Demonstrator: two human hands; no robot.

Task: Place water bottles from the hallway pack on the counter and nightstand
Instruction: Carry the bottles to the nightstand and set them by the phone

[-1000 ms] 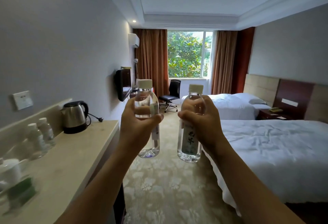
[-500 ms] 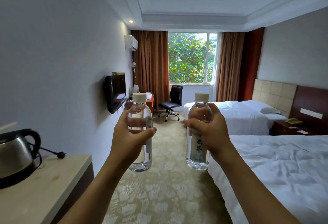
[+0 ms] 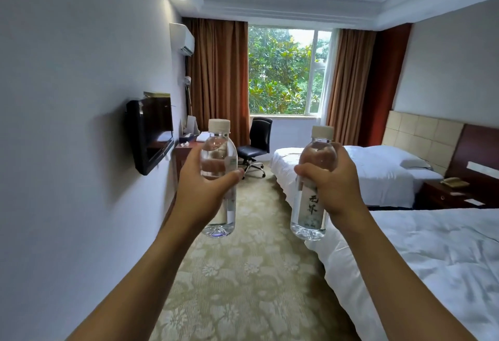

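Observation:
I hold two clear water bottles with cream caps upright in front of me. My left hand [image 3: 201, 188] grips the left water bottle [image 3: 219, 149] around its middle. My right hand [image 3: 333, 181] wraps the right water bottle [image 3: 310, 211], whose white label with dark script faces me. A dark wooden nightstand [image 3: 442, 196] stands between the two beds at the right, with a phone [image 3: 455, 182] on top. The counter is out of view.
A near bed [image 3: 432, 259] with white sheets fills the lower right; a far bed [image 3: 378, 173] lies beyond it. A wall TV [image 3: 149, 132] juts out at left. A desk [image 3: 186, 149] and black office chair [image 3: 256, 143] stand by the window. Patterned carpet [image 3: 243, 286] runs between wall and beds.
I have moved forward down the room: the counter, kettle and bottles at left have slid out of view, and the TV, beds and nightstand are closer. Both hands still hold their bottles.

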